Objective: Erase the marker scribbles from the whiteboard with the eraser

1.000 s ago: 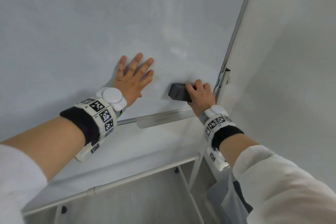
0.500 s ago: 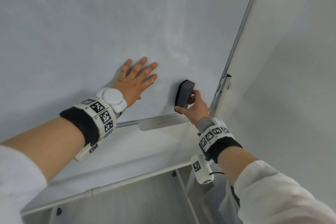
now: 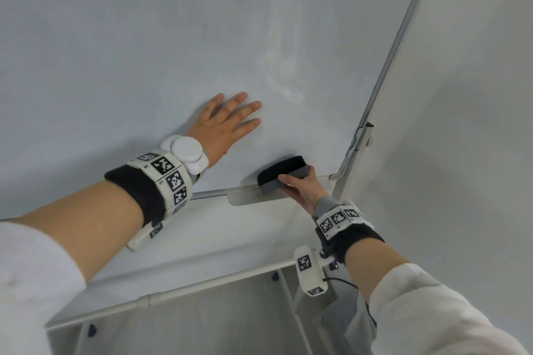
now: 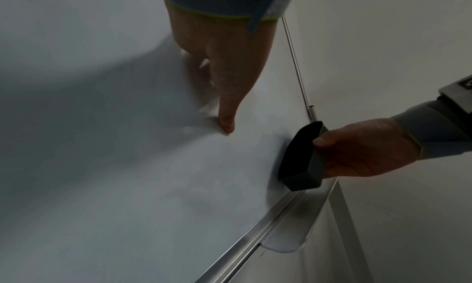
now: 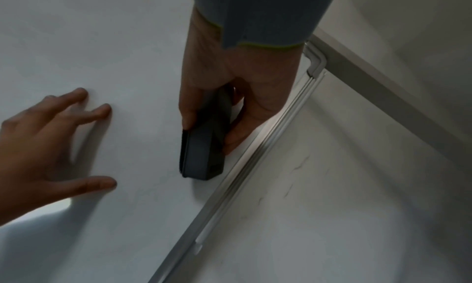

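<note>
The whiteboard [image 3: 173, 37] fills the head view and shows only faint smudges, no clear marker scribbles. My left hand [image 3: 227, 121] lies flat on it with straight, spread fingers [image 4: 226, 123], also seen in the right wrist view [image 5: 51, 142]. My right hand [image 3: 302, 190] grips the dark grey eraser [image 3: 281, 174] near the board's lower right corner. The eraser's black felt faces up, away from the hand, in the head view. From the wrist views the eraser [image 4: 302, 158] [image 5: 204, 146] stands just above the bottom frame, thumb on one side and fingers on the other.
An aluminium frame [image 3: 386, 72] edges the board at the right and bottom. A small marker tray [image 3: 253, 200] sits under the eraser. The stand's crossbar [image 3: 178, 291] and leg [image 3: 346, 181] run below. A pale wall [image 3: 476, 95] is at the right.
My right hand has turned the eraser and carried it down from the board surface to the bottom edge by the tray. The left hand has stayed flat on the board.
</note>
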Available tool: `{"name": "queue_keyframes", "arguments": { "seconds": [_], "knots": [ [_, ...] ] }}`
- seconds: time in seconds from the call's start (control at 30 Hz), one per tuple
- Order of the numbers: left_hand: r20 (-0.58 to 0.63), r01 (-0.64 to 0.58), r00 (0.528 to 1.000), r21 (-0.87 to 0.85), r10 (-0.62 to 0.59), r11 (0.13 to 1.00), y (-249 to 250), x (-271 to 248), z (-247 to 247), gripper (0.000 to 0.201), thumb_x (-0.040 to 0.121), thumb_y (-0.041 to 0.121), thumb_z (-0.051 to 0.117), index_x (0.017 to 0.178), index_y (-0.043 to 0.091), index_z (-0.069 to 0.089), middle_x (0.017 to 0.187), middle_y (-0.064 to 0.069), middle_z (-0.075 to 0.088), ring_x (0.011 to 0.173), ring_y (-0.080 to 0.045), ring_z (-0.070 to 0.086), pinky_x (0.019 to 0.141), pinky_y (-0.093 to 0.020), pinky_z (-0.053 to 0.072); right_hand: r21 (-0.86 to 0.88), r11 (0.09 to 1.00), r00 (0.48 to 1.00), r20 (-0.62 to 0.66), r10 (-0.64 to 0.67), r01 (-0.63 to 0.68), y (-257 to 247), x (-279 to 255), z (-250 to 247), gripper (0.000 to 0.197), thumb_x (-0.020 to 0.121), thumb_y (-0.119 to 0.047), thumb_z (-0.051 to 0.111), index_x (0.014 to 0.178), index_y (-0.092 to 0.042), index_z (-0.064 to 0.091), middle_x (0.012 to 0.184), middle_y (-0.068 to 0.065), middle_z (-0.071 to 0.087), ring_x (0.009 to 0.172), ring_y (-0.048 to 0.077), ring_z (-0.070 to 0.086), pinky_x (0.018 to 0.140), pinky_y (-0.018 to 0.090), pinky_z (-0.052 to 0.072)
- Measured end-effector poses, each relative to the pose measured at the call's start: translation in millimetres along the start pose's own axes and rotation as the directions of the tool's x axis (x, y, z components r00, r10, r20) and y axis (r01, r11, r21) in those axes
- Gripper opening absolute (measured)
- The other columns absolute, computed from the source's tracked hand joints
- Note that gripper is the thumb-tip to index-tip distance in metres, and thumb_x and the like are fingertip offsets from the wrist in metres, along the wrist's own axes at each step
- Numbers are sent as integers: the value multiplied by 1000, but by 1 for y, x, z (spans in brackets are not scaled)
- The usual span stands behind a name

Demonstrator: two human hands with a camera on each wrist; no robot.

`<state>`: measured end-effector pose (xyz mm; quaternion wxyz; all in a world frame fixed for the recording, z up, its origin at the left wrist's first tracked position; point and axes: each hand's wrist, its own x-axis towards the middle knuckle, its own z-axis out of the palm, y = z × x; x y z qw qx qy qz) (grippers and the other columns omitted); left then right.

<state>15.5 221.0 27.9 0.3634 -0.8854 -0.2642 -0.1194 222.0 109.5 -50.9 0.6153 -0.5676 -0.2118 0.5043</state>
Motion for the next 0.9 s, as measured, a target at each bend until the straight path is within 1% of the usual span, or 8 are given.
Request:
{"name": "queue_keyframes", "arguments": {
  "seconds": [0.1, 0.3, 0.4, 0.5, 0.6, 0.67, 0.77, 0.9],
  "knots": [
    [91, 12, 996, 90, -20, 996, -4, -5, -3, 115, 58, 41, 82, 143, 27, 7, 156, 2, 14, 143, -24, 13, 111, -43, -10, -43, 997, 997, -13, 69, -70, 4, 0, 2, 63, 77, 10, 68, 121, -13, 28, 115, 14, 48, 104, 30, 57, 64, 27, 58],
    [103, 3, 995, 56, -9, 998, -11, -5, 1, 111, 60, 35, 82, 146, 28, 11, 156, -2, 9, 143, -24, 8, 113, -38, -11, -150, 981, 992, -46, 119, -125, 7, 3, 2, 68, 75, 8, 72, 128, -4, 31, 122, 19, 48, 102, 31, 59, 62, 26, 58],
    [115, 2, 993, 77, -11, 997, -10, -6, 0, 109, 64, 37, 79, 146, 28, 8, 157, -3, 6, 144, -25, 7, 111, -38, -15, -541, 829, 990, -78, 120, -144, 6, 7, -2, 71, 71, -16, 81, 127, -6, 39, 123, 13, 53, 98, 24, 64, 78, 28, 55],
    [127, 2, 992, 79, -12, 997, -10, -7, 1, 110, 65, 38, 78, 146, 28, 5, 157, -3, 5, 144, -25, 7, 111, -39, -15, -760, 637, 991, -81, 106, -130, 5, 6, -3, 69, 72, -35, 79, 126, -12, 43, 112, 4, 59, 88, 16, 66, 80, 26, 54],
    [127, 5, 992, 101, -17, 995, -9, -7, 2, 111, 66, 43, 76, 145, 27, 0, 157, -3, 4, 144, -25, 6, 111, -41, -15, -838, 535, 994, -84, 69, -108, 7, 3, 0, 68, 72, -43, 77, 124, -14, 44, 105, 1, 60, 80, 14, 64, 73, 24, 52],
    [138, 0, 990, 122, -17, 992, -9, -6, 0, 111, 66, 47, 74, 145, 28, -1, 157, -2, 3, 144, -24, 7, 111, -42, -12, -841, 528, 993, -93, 67, -114, 6, 3, 1, 71, 73, -45, 76, 127, -13, 43, 107, 1, 58, 77, 14, 63, 76, 26, 53],
    [93, -11, 996, 139, -2, 990, -8, -9, -1, 111, 68, 50, 72, 145, 27, -4, 157, -3, 3, 144, -24, 6, 112, -42, -9, -831, 542, 991, -81, 103, -124, 10, 2, 3, 76, 75, -42, 74, 134, -11, 39, 106, 3, 56, 81, 15, 62, 78, 27, 54],
    [77, -21, 997, 130, 11, 991, -12, -8, -3, 110, 70, 49, 71, 144, 25, -6, 157, -3, 2, 144, -25, 6, 111, -42, -8, -882, 449, 987, -89, 136, -142, -2, -1, 5, 84, 77, -49, 70, 141, -13, 29, 106, 4, 58, 85, 16, 62, 79, 30, 53]
  ]
}}
